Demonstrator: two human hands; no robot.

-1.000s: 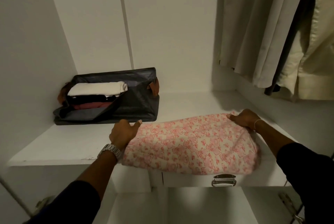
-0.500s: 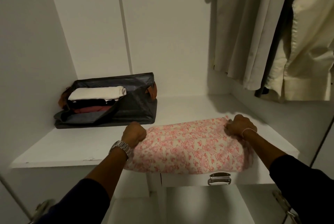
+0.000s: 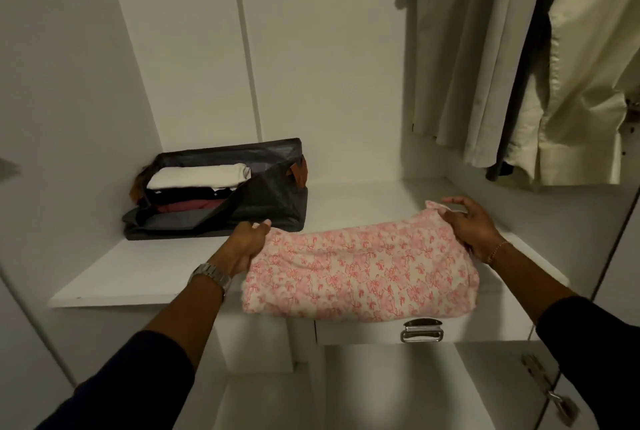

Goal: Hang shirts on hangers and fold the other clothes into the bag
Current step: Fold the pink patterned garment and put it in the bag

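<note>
A folded pink floral garment (image 3: 360, 273) lies on the white wardrobe shelf (image 3: 138, 273), its front edge overhanging the shelf. My left hand (image 3: 247, 242) grips its left edge, thumb on top. At the far right corner, which is lifted slightly, my right hand (image 3: 471, 225) pinches the cloth with the other fingers spread. A dark open bag (image 3: 273, 201) stands at the back left of the shelf, just behind my left hand. Inside it sit a folded white piece (image 3: 197, 175) and darker and red pieces stacked below.
A grey shirt (image 3: 467, 65) and a cream shirt (image 3: 581, 83) hang at the upper right, above the shelf's right end. A drawer with a metal handle (image 3: 420, 331) sits under the garment. A door hinge (image 3: 550, 391) shows at the lower right.
Both hands were closed into fists on the garment's far corners half a second ago. Now the left hand has slid to the left edge and the right hand's fingers have spread, lifting the corner.
</note>
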